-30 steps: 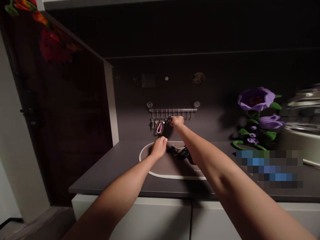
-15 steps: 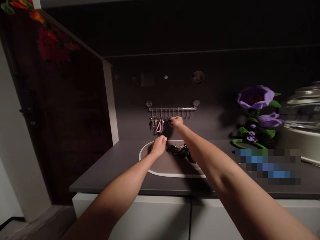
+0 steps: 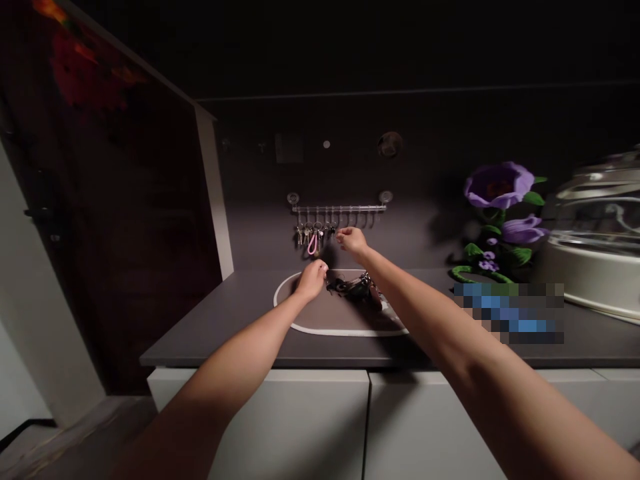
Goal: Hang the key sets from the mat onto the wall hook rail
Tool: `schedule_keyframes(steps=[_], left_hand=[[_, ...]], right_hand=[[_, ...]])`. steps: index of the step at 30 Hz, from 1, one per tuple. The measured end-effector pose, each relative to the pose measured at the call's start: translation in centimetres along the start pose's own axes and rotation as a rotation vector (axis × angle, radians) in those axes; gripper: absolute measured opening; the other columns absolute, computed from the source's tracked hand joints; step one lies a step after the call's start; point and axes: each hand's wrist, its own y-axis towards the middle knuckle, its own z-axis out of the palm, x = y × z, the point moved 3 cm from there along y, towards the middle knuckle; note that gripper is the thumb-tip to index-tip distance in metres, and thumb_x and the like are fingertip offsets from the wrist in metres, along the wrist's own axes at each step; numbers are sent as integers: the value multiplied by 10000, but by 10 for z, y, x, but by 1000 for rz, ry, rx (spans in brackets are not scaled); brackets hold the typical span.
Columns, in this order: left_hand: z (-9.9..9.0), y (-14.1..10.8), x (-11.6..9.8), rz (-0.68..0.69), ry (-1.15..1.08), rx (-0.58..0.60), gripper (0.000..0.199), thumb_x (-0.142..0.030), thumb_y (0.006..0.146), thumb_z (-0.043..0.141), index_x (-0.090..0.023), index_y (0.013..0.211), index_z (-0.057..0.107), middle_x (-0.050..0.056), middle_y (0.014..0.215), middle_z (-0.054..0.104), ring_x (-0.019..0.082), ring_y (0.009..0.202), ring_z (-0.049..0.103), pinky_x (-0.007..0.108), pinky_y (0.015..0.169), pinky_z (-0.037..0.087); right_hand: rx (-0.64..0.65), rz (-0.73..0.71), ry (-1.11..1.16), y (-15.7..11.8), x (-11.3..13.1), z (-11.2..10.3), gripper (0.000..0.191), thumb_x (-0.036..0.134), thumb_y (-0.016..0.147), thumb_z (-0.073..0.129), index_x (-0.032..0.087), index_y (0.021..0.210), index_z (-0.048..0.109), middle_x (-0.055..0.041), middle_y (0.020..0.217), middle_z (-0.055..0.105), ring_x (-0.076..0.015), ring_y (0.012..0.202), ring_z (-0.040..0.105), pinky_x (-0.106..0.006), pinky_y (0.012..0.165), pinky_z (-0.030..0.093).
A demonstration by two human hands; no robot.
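My right hand (image 3: 352, 241) is just right of the dark key (image 3: 333, 230) on the hook rack (image 3: 340, 209). Its fingers are bent and slightly apart, with nothing visible between them. Several key rings with metal keys (image 3: 301, 235) hang at the rack's left part, one with a pink loop strap (image 3: 313, 244). Lower down, my left hand (image 3: 312, 279) is closed above the left part of the mat (image 3: 320, 320); whatever its fingers may hold is hidden. A dark pile of keys and fobs (image 3: 356, 288) lies on the mat between my arms.
Purple artificial flowers (image 3: 500, 187) stand on the counter (image 3: 210, 320) at right, near a large cream and clear appliance (image 3: 595, 267). A blurred-out patch (image 3: 510, 313) lies before them. White cabinet doors (image 3: 300, 420) are below, a dark door (image 3: 125, 233) at left.
My right hand has come slightly away from the dark key, which now hangs among the others on the rack. My left hand stays closed over the mat. The view has tilted and shifted slightly.
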Motion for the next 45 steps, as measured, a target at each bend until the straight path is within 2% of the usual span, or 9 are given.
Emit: schedule_keyframes(steps=[8,17,22,28,36,45], left_hand=[[2,0,3,1,19,46,138,-138,775,431,-152,783,568,36,810,599,128,769,539,251,761,420],[5,-3,10,-34,174,151,211,-179,781,474,-138,927,620,77,921,586,153,827,545,280,824,418],[11,0,20,-38,250,202,254,-214,791,467,-138,966,635,94,989,599,176,898,543,280,847,404],[16,1,26,39,301,297,247,-243,797,446,-174,868,673,56,853,635,179,820,548,277,791,410],[14,2,23,2,224,257,174,-213,753,505,-147,768,666,36,787,649,151,745,552,258,737,411],[10,1,19,-65,105,181,146,-197,747,509,-121,747,633,24,731,636,123,687,531,243,699,410]], right_hand=[[103,-93,-82,-46,-17,-10,134,192,707,537,123,791,616,-18,728,622,-74,632,513,-188,643,405],[210,-260,-584,-82,-28,-13,167,190,768,533,155,885,647,-65,874,668,-132,798,585,-210,742,393],[294,-340,-755,-81,-38,-5,196,167,784,501,167,912,651,-91,936,664,-168,858,594,-224,754,385],[317,-357,-849,-79,-40,1,214,175,788,488,162,914,661,-109,939,659,-187,855,593,-234,736,382],[329,-352,-855,-77,-41,2,215,170,782,499,168,913,670,-91,937,663,-173,855,583,-223,730,379],[346,-333,-853,-77,-38,2,214,175,772,531,164,936,669,-95,931,664,-183,858,591,-227,727,385]])
